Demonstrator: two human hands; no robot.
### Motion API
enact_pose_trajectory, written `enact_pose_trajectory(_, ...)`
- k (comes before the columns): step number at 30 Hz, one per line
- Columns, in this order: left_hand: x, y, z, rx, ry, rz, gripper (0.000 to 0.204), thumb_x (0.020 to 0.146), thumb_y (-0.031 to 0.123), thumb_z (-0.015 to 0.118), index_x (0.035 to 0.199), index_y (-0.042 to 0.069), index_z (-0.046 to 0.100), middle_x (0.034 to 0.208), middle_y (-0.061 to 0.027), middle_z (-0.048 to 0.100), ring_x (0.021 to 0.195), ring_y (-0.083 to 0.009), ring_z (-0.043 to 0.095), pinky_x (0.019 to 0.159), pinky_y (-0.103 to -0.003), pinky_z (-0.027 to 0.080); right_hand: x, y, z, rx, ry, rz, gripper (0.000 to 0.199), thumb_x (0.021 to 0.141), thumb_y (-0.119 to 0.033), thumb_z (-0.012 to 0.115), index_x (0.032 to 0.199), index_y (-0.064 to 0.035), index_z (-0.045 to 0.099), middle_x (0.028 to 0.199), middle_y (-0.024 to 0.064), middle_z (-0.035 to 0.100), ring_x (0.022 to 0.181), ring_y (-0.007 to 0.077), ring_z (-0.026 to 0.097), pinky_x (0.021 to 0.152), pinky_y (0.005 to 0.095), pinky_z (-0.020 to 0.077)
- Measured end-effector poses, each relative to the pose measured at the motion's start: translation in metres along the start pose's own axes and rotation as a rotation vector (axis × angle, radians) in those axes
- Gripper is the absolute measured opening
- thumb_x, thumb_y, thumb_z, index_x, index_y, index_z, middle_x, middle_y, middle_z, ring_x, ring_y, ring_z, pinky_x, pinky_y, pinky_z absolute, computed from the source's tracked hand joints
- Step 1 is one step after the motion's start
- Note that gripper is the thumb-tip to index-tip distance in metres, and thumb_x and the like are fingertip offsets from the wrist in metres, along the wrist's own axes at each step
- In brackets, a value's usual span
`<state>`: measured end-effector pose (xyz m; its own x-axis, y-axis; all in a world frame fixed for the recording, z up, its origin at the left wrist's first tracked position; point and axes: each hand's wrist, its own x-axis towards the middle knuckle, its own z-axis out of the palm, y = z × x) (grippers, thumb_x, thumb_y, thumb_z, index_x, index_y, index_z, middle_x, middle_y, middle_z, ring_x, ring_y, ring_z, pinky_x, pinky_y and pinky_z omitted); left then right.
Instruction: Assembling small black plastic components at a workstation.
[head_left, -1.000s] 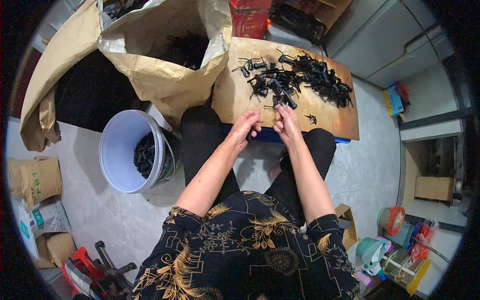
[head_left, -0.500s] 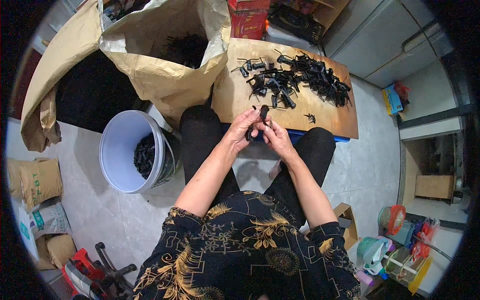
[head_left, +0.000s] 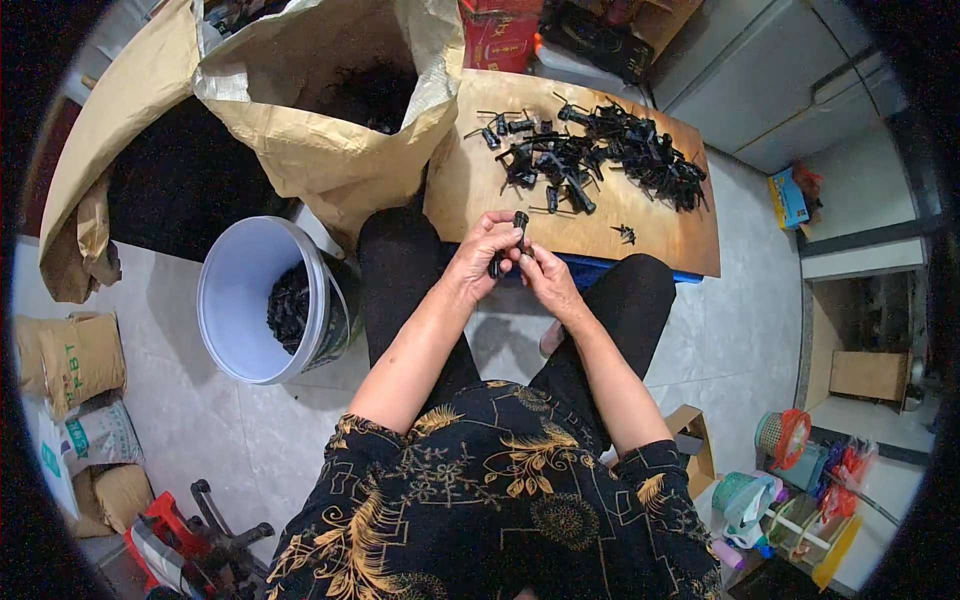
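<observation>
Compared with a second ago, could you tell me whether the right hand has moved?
Yes. The right hand has drawn back from the edge of the wooden board toward the person's lap, and now meets the left hand on a small black part.

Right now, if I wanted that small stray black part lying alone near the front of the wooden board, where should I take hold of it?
Take the small black part across its body, from straight above. It lies flat and alone on the wooden board, apart from the pile, so nothing blocks the fingers; its thin prongs look too slight to grip.
</observation>
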<state>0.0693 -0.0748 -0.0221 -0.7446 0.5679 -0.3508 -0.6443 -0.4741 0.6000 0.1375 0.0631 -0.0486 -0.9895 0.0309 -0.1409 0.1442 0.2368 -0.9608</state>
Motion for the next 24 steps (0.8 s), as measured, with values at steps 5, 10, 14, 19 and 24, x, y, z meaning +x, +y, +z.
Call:
enact_pose_trajectory(5,-0.003,-0.001,0.0,0.276,0.091,0.13,0.034,0.076,0.007,0.063,0.107,0.007,0.049,0.074,-0.0025,0.057,0.055,-0.0075,0.051,0.045,-0.017,0.038,-0.003,-0.024,-0.005,0.057,0.075,-0.063,0.033,0.093,-0.026,0.039,0.112,-0.0013,0.05,0.066,0.0018,0.051,0.055,0.0094,0.046,0.051,0.0236,0.0396)
enact_pose_trajectory(10,-0.001,-0.008,0.009,0.541,0.146,0.19,0.036,0.077,0.007,0.063,0.112,0.006,0.053,0.072,0.0008,0.054,0.057,-0.0061,0.05,0.049,-0.018,0.039,-0.002,-0.037,-0.007,0.347,-0.001,0.146,0.045,0.095,-0.036,0.032,0.123,-0.0024,0.041,0.06,-0.0008,0.044,0.048,0.0049,0.037,0.042,0.0187,0.032)
enact_pose_trajectory(14,0.005,-0.017,0.008,0.629,0.147,0.296,0.033,0.076,0.004,0.06,0.109,0.005,0.057,0.065,0.0028,0.047,0.057,-0.0045,0.046,0.05,-0.019,0.04,0.001,-0.037,-0.004,0.411,0.013,0.201,0.045,0.094,-0.035,0.035,0.126,-0.003,0.037,0.059,-0.0018,0.043,0.045,0.005,0.037,0.039,0.0187,0.0312)
enact_pose_trajectory(19,0.01,-0.021,0.006,0.734,0.154,0.327,0.032,0.076,0.003,0.06,0.108,0.004,0.058,0.066,0.0028,0.048,0.059,-0.005,0.046,0.054,-0.02,0.04,0.007,-0.037,-0.005,0.384,-0.005,0.246,0.042,0.094,-0.033,0.036,0.127,-0.0075,0.036,0.057,-0.0032,0.04,0.044,0.0046,0.035,0.037,0.0184,0.0301)
enact_pose_trajectory(24,0.01,-0.021,0.013,0.673,0.16,0.289,0.03,0.076,0.003,0.058,0.106,0.005,0.059,0.068,0.0022,0.049,0.061,-0.0056,0.045,0.056,-0.02,0.04,0.011,-0.035,-0.005,0.439,0.02,0.276,0.038,0.094,-0.03,0.037,0.126,-0.0099,0.038,0.056,-0.0045,0.038,0.043,0.0041,0.032,0.036,0.0186,0.0289)
